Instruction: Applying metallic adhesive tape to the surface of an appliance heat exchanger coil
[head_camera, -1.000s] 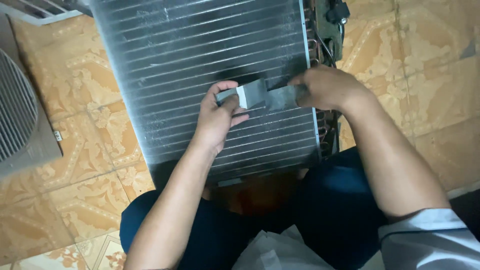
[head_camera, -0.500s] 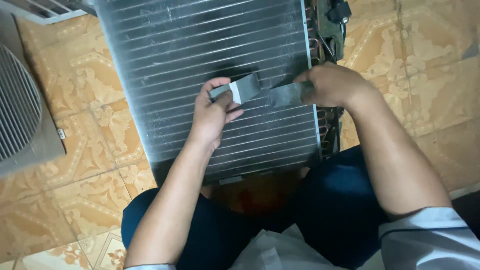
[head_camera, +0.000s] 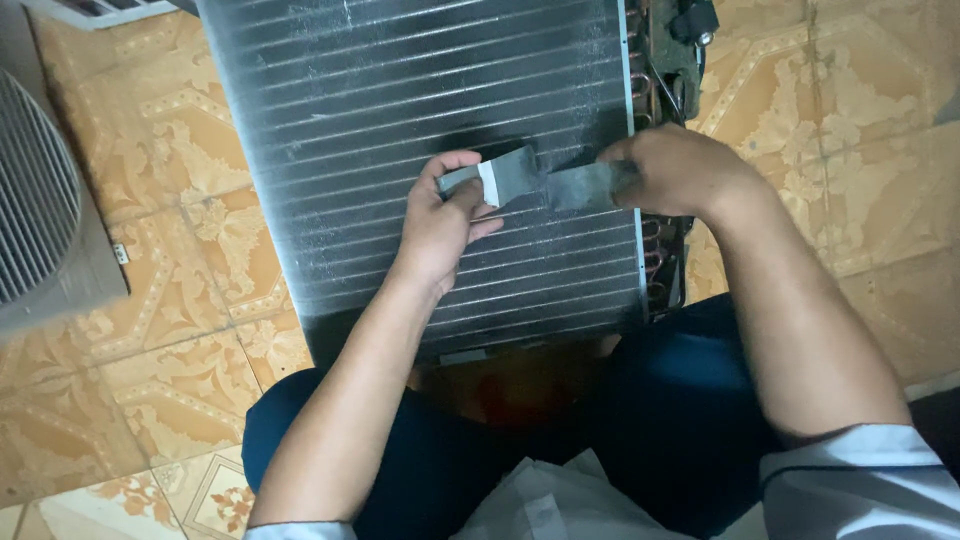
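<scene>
A finned metal coil panel with horizontal tubes lies on the floor in front of my knees. My left hand pinches a strip of grey tape with a white backing end, held just above the panel's middle. My right hand grips the other grey tape piece near the panel's right edge. The two strips meet end to end between my hands, at a dark patch on the fins.
Copper tube bends and wiring run along the panel's right side. A grey fan grille housing stands at the left. Patterned orange floor tiles surround everything. A white plastic bag rests on my lap.
My left hand has lifted and turned its tape strip upward and slightly left. The right hand with its strip has stayed near the panel's right edge.
</scene>
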